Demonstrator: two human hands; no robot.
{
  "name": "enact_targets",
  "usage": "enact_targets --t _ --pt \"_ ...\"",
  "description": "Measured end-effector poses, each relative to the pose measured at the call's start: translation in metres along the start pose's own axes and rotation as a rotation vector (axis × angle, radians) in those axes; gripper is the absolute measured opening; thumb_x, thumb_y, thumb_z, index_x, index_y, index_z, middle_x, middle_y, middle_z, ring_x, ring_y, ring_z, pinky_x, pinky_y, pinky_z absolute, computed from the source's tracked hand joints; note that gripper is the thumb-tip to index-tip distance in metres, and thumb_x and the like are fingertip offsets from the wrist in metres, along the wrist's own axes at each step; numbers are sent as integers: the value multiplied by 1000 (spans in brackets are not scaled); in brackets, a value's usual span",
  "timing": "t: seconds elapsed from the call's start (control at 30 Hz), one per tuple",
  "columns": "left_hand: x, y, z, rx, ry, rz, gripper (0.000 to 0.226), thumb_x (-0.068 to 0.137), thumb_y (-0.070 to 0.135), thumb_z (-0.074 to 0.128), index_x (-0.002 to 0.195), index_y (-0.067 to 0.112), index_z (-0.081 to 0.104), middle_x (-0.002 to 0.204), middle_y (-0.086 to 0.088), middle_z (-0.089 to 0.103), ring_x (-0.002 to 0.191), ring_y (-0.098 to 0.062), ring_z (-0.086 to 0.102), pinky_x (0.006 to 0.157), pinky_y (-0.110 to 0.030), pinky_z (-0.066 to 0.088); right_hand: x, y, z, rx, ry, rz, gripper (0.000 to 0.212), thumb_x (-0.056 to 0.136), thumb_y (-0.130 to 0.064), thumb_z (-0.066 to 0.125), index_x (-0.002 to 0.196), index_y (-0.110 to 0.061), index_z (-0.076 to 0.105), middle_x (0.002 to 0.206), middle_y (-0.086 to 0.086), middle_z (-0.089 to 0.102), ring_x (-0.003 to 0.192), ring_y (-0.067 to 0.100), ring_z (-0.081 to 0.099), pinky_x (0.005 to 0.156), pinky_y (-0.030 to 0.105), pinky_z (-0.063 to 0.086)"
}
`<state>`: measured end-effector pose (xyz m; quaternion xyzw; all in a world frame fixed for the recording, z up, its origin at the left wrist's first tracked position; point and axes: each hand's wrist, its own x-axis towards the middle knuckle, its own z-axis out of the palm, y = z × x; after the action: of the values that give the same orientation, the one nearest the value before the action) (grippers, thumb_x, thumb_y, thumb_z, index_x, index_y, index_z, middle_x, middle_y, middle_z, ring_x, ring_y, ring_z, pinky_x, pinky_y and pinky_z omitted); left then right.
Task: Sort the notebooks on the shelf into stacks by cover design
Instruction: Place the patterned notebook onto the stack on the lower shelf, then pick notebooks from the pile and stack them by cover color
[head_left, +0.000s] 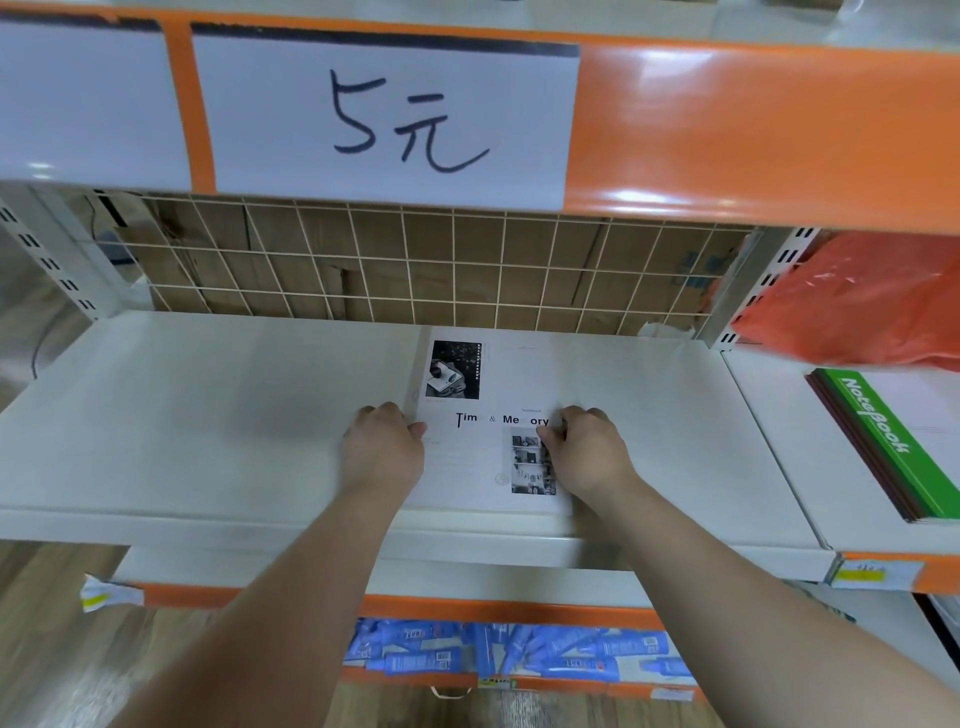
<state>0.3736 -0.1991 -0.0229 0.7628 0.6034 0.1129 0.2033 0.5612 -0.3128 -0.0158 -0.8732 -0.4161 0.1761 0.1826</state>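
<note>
A white notebook with black-and-white photos and the words "Time & Memory" lies flat on the white shelf, right of its middle. My left hand grips the notebook's left edge with curled fingers. My right hand has its fingers curled on the notebook's right side, over part of the lower photo. A stack of notebooks with a green "NoteBook" cover lies on the neighbouring shelf at the right. Whether more notebooks lie beneath the white one cannot be made out.
An orange shelf rail with a paper price sign hangs close overhead. A wire grid with cardboard behind closes the back. An orange-red plastic bag sits at the right. Blue packets fill the lower shelf.
</note>
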Motion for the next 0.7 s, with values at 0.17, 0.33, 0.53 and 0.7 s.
enact_targets --t 0.17,0.33,0.53,0.7 --pt "-11 30 -15 214 56 156 34 99 32 47 118 5 53 115 -16 54 106 -36 53 82 -40 46 -6 4 -22 -43 60 -131 29 99 -32 47 107 -6 57 106 15 56 98 35 56 77 34 42" --pt "-23 96 -6 329 -102 484 53 102 41 38 141 5 39 147 -16 40 137 -34 34 112 -46 31 -11 35 -49 -368 -83 -269 53 102 -38 35 146 -10 35 155 14 30 144 33 24 116 40 22" --pt "-63 170 22 395 -225 644 66 104 47 26 156 9 14 164 -11 11 151 -32 5 123 -44 7 -32 98 -88 -426 -63 -180 61 103 -41 29 153 -9 18 161 13 13 148 30 11 120 40 10" --pt "-101 236 49 425 -207 696 65 103 49 27 154 9 18 162 -11 18 150 -33 11 121 -45 11 -51 164 -131 -410 -15 -136 59 103 -41 27 152 -9 22 160 13 16 148 30 13 120 41 13"
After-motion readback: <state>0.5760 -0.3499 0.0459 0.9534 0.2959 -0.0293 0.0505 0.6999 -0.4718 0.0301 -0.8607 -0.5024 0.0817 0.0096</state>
